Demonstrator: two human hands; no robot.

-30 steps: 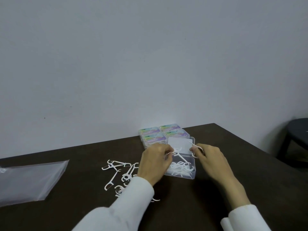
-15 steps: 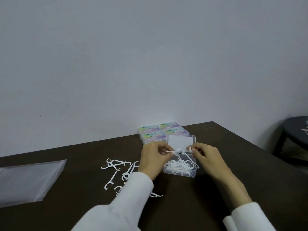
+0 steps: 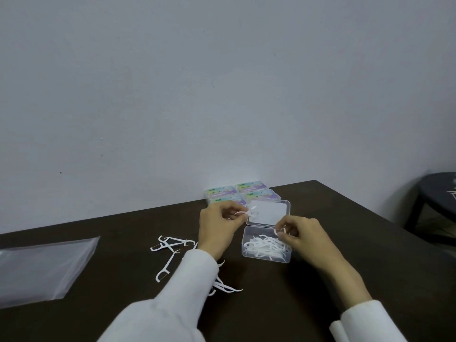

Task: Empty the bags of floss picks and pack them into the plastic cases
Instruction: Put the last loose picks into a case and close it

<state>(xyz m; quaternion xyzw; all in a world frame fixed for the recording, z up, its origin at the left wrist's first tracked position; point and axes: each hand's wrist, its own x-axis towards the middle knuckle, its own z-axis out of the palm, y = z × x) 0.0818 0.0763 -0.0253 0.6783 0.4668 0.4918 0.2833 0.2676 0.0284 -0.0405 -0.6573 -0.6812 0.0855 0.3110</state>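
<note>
Floss picks half fill the open case on the surface, right under my right hand, which pinches one pick over the tray. Left hand pinches another, lying sideways beside the lid. Loose picks lie left, nearer that hand.

Dark table with cases, open case, loose picks, bag
</note>
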